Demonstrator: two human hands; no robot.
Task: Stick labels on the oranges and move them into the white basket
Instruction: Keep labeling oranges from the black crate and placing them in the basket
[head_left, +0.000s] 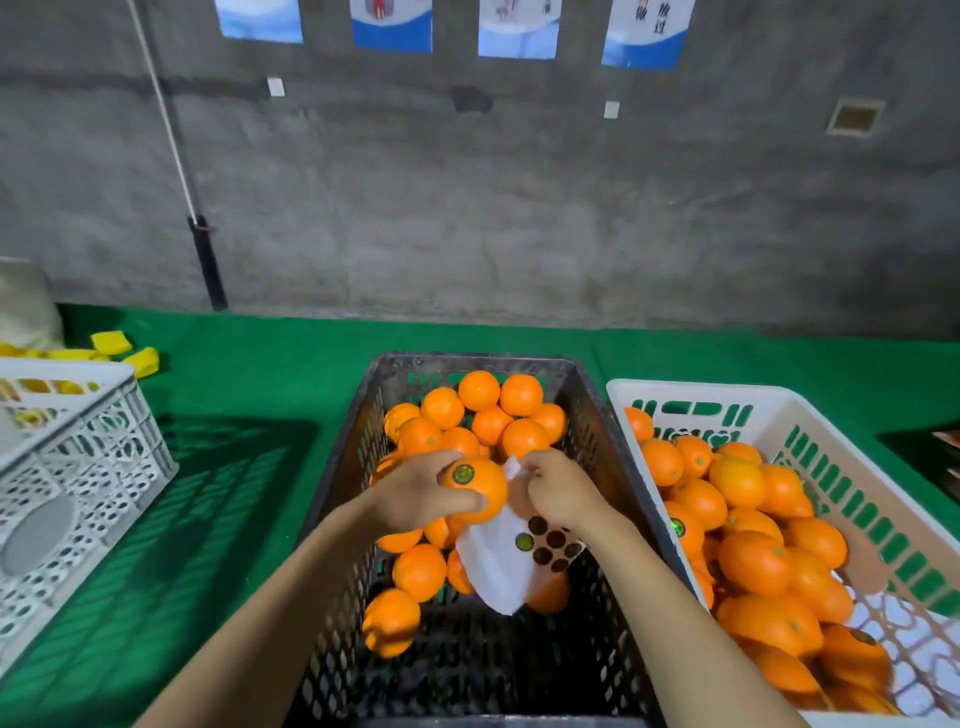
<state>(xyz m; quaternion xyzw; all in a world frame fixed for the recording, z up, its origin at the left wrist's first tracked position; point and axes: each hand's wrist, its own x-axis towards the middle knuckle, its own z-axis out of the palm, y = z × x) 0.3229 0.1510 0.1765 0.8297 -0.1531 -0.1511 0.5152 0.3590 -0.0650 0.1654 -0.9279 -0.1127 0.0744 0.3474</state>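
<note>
From the head camera I see my left hand (415, 493) with its grip curled round a round orange with a shiny green-and-gold label (475, 488), thumb along the near side, holding it above the dark slotted plastic crate (597, 415) of unlabelled oranges (488, 410). The sticker (463, 474) already sits on the fruit's upper left face, so I judge the labelling of this one done.

My right hand (558, 488) is just beside the orange, on its right, fingers pinching the top of the white backing sheet of round stickers (519, 556), which hangs down over the crate; I think it is a pinch, though the fingertips are partly hidden by the hand itself.

The white slotted plastic basket (883, 467) lies to the right of both hands on the green-covered table (260, 353), touching or nearly touching the crate, and is already well filled. So the held orange must travel rightward, past the right hand and the sheet; the right hand is the nearer to the basket, the left the one carrying.
</note>
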